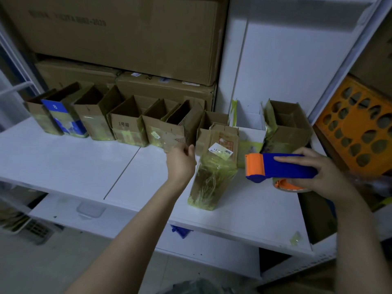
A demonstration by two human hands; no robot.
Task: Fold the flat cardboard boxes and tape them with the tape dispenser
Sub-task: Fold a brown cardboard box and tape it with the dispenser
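While the right hand [318,172] curls round a blue tape dispenser [282,166] with an orange head, a cardboard box [214,166] wrapped in yellowed tape sits just left of that grip. Left hand [180,160] is past the box, fingers half curled, can't tell if pinching. One dispenser, roughly nine open boxes [127,128] behind
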